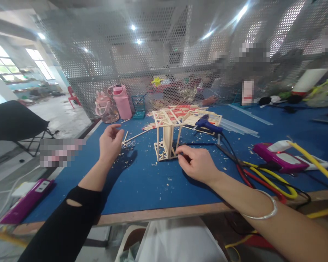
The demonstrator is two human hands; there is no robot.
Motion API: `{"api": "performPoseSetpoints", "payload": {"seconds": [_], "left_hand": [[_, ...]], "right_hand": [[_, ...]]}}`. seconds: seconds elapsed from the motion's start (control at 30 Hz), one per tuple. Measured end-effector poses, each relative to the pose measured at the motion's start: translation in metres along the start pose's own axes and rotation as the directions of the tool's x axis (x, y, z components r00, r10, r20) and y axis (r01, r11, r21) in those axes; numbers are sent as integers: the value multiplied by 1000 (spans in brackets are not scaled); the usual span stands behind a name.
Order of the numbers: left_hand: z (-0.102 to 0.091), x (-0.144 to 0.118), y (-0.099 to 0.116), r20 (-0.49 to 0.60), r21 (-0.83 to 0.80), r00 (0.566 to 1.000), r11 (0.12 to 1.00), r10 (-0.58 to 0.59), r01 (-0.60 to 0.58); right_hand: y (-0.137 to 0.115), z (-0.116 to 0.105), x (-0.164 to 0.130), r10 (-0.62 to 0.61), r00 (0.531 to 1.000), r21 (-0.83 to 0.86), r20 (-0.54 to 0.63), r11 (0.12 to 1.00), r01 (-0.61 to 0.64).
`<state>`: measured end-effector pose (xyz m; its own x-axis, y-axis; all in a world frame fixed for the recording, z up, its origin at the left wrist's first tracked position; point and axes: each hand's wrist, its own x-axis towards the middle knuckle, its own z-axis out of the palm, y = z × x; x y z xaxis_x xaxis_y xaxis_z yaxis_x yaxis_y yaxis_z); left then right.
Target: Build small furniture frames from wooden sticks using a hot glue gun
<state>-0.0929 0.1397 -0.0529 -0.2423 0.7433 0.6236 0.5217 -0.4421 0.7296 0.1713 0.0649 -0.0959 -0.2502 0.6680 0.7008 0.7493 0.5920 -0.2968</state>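
Observation:
A small tower-like frame of thin wooden sticks (168, 140) stands upright on the blue table top. My right hand (198, 163) is at its lower right corner, thumb and fingers pinched together there. The fingertips overlap the frame's base, and the exact contact is partly hidden. To the left of the frame, my left hand (111, 142) hovers over the table with bent fingers and a gap between thumb and forefinger. Nothing shows in it. Beside it lie a few loose sticks (138, 137). A blue hot glue gun (207, 124) rests behind and right of the frame.
A pile of red-tipped sticks (177, 111) lies at the back. Clear glue sticks (239, 127) are at right. Two pink bottles (122, 102) stand back left. Purple power strips (280, 156) and yellow, red and black cables (273, 178) occupy the right side. Perforated metal panels (142, 62) rise behind.

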Motion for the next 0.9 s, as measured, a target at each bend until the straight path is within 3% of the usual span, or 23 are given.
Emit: {"api": "performPoseSetpoints", "payload": {"seconds": [0.13, 0.23, 0.47, 0.6, 0.7, 0.83, 0.9], "left_hand": [[4, -9, 5, 190, 151, 981, 989, -28, -2], [9, -13, 7, 265, 177, 964, 984, -30, -18], [3, -5, 1, 125, 220, 987, 973, -100, 71], [3, -6, 0, 202, 136, 977, 990, -73, 46], [7, -15, 7, 414, -52, 910, 998, 2, 22], [20, -40, 25, 679, -186, 730, 980, 80, 66], [30, -53, 34, 693, -140, 719, 988, 52, 64]], "right_hand": [[-3, -1, 1, -49, 979, -49, 196, 997, 59], [-5, -1, 2, -52, 952, -108, 302, 990, 89], [-8, 2, 5, -43, 930, -189, 365, 975, 119], [-10, 1, 6, -48, 932, -209, 360, 969, 131], [-10, 1, 6, -45, 932, -217, 360, 967, 131], [-9, 2, 6, -39, 931, -212, 363, 969, 124], [-8, 3, 6, -38, 929, -214, 368, 969, 125]]}}
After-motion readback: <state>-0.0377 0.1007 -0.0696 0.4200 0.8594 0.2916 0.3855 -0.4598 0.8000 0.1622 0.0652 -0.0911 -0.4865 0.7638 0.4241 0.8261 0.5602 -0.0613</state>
